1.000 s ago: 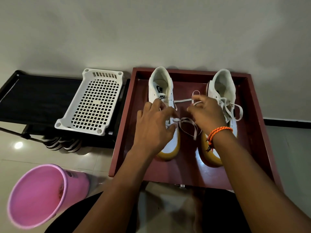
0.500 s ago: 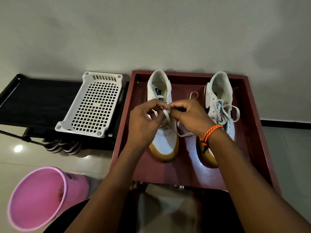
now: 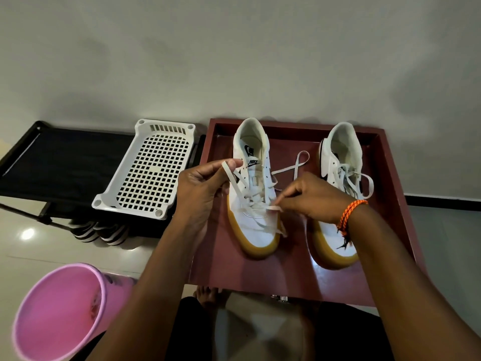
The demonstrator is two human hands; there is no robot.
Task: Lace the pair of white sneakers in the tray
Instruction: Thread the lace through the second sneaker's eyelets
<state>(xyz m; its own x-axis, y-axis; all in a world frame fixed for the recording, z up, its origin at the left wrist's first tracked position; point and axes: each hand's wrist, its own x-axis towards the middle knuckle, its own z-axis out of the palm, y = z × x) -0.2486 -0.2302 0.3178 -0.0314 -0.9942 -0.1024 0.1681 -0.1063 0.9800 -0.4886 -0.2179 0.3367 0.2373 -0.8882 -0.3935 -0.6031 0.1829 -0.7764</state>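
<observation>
Two white sneakers with tan soles stand side by side in a dark red tray (image 3: 393,178). The left sneaker (image 3: 256,225) has a white lace (image 3: 235,182) threaded through its lower eyelets. My left hand (image 3: 203,188) pinches one end of that lace, lifted up at the shoe's left side. My right hand (image 3: 312,199) pinches the other part of the lace low over the toe area, with a loose loop trailing behind toward the tray's middle. The right sneaker (image 3: 338,162) sits partly behind my right wrist, its laces loosely bunched.
A white perforated plastic basket (image 3: 148,170) lies on a black rack (image 3: 59,162) left of the tray. A pink bucket (image 3: 59,316) stands at the lower left on the tiled floor. A wall runs just behind the tray. Striped shoes sit under the rack.
My hands were together over the left sneaker's tongue; they have drawn apart, the left going up and left with a lace end, the right going down and right with the other.
</observation>
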